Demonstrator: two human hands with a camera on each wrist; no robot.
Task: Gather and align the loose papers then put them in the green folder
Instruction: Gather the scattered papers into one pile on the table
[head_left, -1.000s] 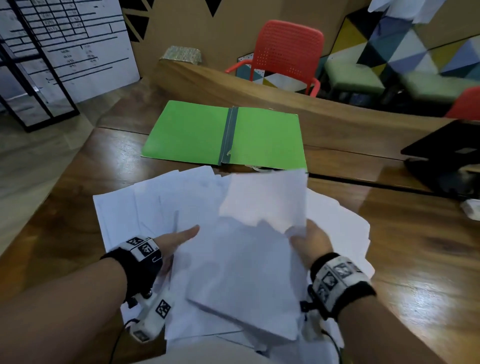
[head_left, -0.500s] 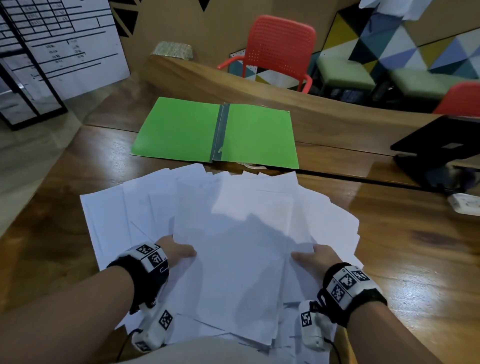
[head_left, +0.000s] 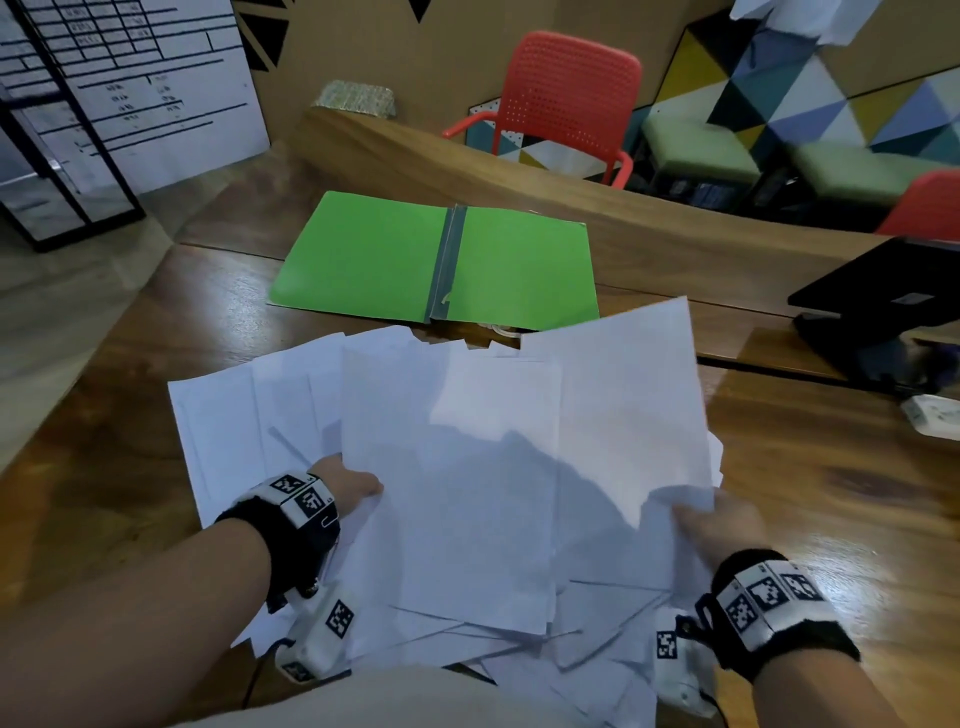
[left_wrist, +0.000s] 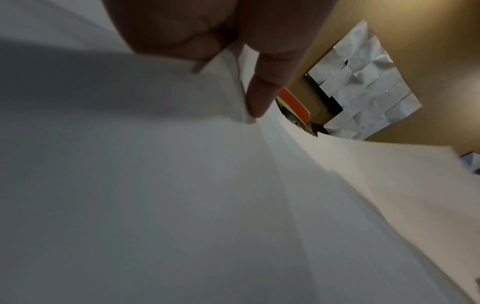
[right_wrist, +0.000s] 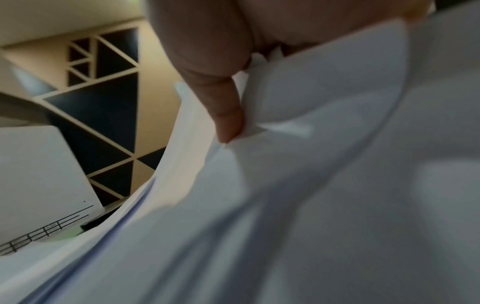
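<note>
Several loose white papers (head_left: 447, 467) lie fanned in a messy pile on the wooden table (head_left: 841, 519) in front of me. My left hand (head_left: 353, 486) pinches the left side of the upper sheets (left_wrist: 182, 185), thumb on top. My right hand (head_left: 717, 525) grips sheets (right_wrist: 337, 164) at the pile's right side and holds one large sheet (head_left: 623, 405) tilted up off the pile. Beyond the papers the green folder (head_left: 374, 254) lies open and flat, its grey spine in the middle. The fingers of both hands are hidden under paper in the head view.
A black laptop (head_left: 878, 301) sits at the table's right edge with a small white object (head_left: 935, 415) before it. A raised wooden ledge (head_left: 519, 176) runs behind the folder. Red chairs (head_left: 566, 98) and green seats stand past it.
My right hand has moved right and lifted a large sheet at the pile's right side. My left hand has stayed at the pile's left edge, still holding sheets.
</note>
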